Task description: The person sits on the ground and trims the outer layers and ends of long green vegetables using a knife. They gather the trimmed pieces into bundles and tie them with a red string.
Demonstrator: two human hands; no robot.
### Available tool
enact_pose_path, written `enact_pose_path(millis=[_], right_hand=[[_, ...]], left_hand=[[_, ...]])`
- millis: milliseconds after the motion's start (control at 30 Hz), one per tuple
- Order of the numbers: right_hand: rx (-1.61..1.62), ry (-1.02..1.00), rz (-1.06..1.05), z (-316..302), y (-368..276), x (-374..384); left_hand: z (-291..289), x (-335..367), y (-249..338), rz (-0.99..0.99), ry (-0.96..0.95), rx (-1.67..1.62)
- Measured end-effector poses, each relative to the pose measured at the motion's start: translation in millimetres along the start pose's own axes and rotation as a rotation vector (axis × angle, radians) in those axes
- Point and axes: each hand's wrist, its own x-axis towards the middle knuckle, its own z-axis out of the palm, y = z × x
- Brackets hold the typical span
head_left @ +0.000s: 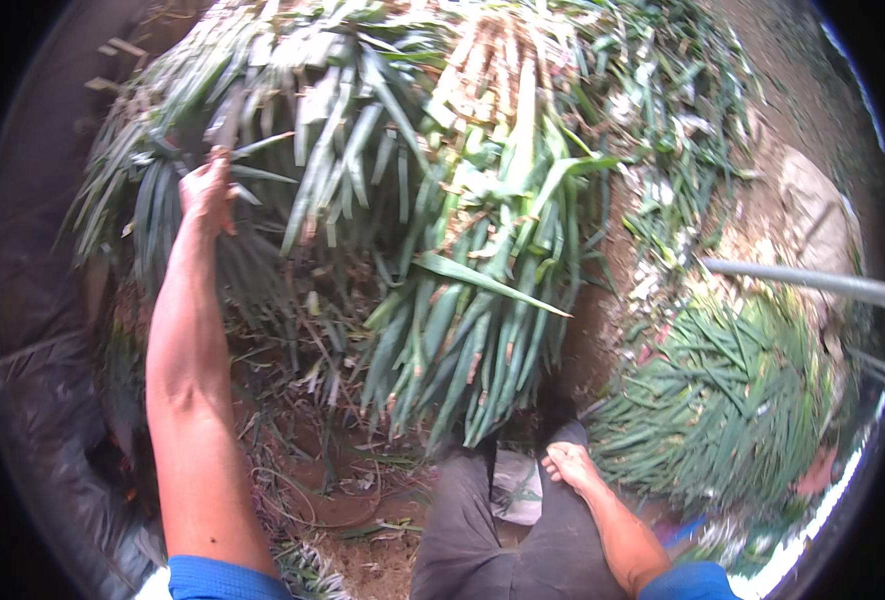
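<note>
My left arm stretches forward to a large heap of green onions [363,140]. My left hand [208,190] is closed among their long leaves at the heap's left side, seemingly around some of them; motion blur softens the detail there. Close to me, a thick bundle of green onions [493,320] hangs over the heap's front, pale stalks away from me and green tips toward my legs. My right hand [569,463] rests at my right knee with its fingers curled in. Whatever it may hold is hidden.
At the right lies another pile of green onions [723,400], with a grey pole [793,278] reaching in above it. A pale sack [818,210] is behind the pole. Dark sheeting [43,380] lines the left. Leaf scraps and a thin cord [308,510] litter the soil.
</note>
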Motion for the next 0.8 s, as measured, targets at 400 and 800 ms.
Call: enact_pose_path(millis=[400, 800], right_hand=[[0.148, 0.066, -0.068, -1, 43, 2], [-0.160, 0.157, -0.286, -101, 62, 64]], left_hand=[[29, -289, -270, -0.221, -0.217, 0.112], [140, -566, -260, -0.161, -0.703, 0.484]])
